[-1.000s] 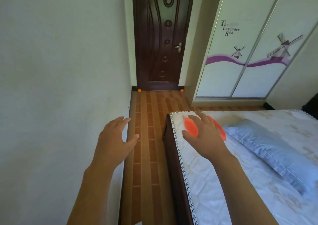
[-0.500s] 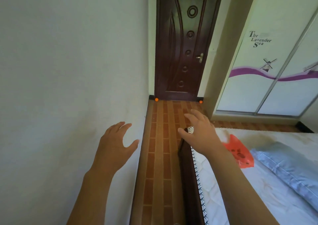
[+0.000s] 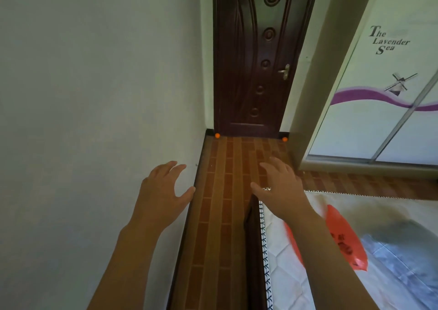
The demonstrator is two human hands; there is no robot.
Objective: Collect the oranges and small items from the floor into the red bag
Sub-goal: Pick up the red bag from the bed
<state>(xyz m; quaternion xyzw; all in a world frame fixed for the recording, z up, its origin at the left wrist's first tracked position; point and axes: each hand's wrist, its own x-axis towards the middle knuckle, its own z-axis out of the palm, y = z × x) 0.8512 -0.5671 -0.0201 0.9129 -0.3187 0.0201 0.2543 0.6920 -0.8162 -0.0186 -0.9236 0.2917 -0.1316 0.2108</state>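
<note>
Your left hand (image 3: 163, 191) and right hand (image 3: 282, 189) hang open and empty; the thin red plastic bag (image 3: 343, 238) lies on the white quilted bed (image 3: 284, 274), presumably parked, while two small round oranges (image 3: 217, 135) wait by the dark wooden door (image 3: 256, 56).

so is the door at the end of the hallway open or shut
Shut. The dark wooden door sits flush in its frame with no gap showing, and two oranges lie on the floor at its foot.

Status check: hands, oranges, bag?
Left hand and right hand open, empty. Two oranges on floor by the door. Red bag lying on the bed. Floor path clear.
</note>
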